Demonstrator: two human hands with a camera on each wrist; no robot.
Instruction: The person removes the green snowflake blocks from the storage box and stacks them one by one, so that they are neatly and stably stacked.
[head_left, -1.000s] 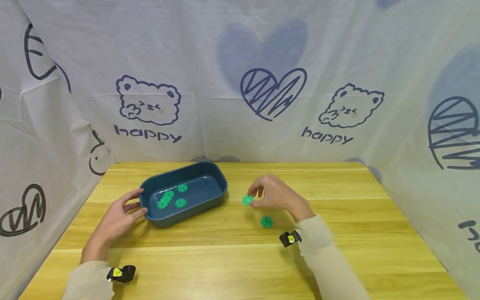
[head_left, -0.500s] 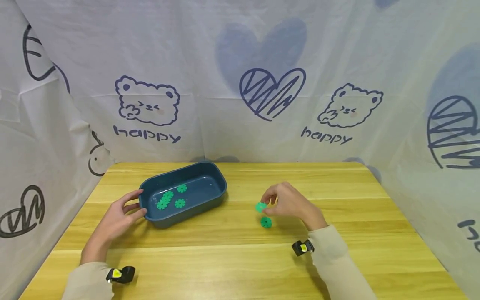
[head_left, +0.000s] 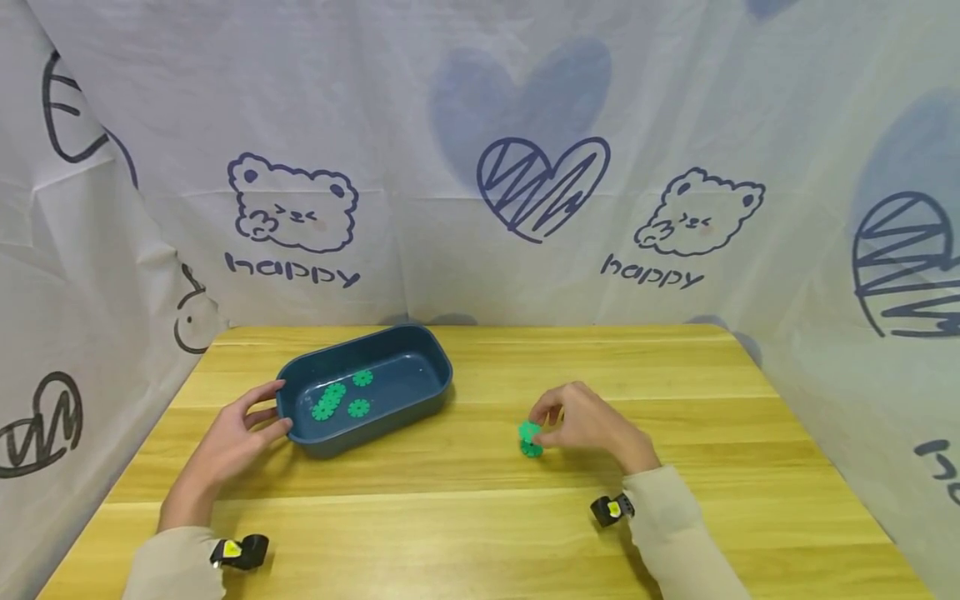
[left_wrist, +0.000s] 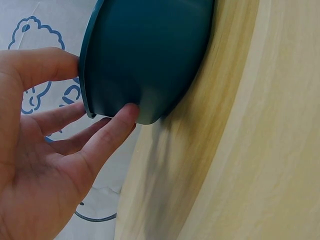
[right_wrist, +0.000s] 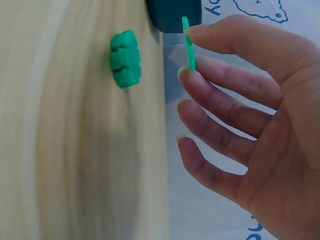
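A dark blue plastic basin (head_left: 375,425) sits at the left of the table. My left hand (head_left: 236,437) holds its left end, thumb and fingers spread against the rim and outer wall. Inside lie several green notched discs (head_left: 359,408), some overlapping. My right hand (head_left: 585,425) pinches one thin green notched disc (right_wrist: 188,45) between thumb and fingertip, its other fingers loosely bent. Under that disc, a small stack of green notched discs (right_wrist: 125,59) lies on the table, partly covered by the held disc in the head view.
The wooden table (head_left: 450,533) reaches back to a white printed cloth (head_left: 435,250), which hangs behind it and at both sides. Small black cameras sit on the left wrist (head_left: 243,552) and right wrist (head_left: 611,510).
My right hand has moved right and toward me with its pinched disc, which is now over the stack on the table. The left hand and basin have stayed put.
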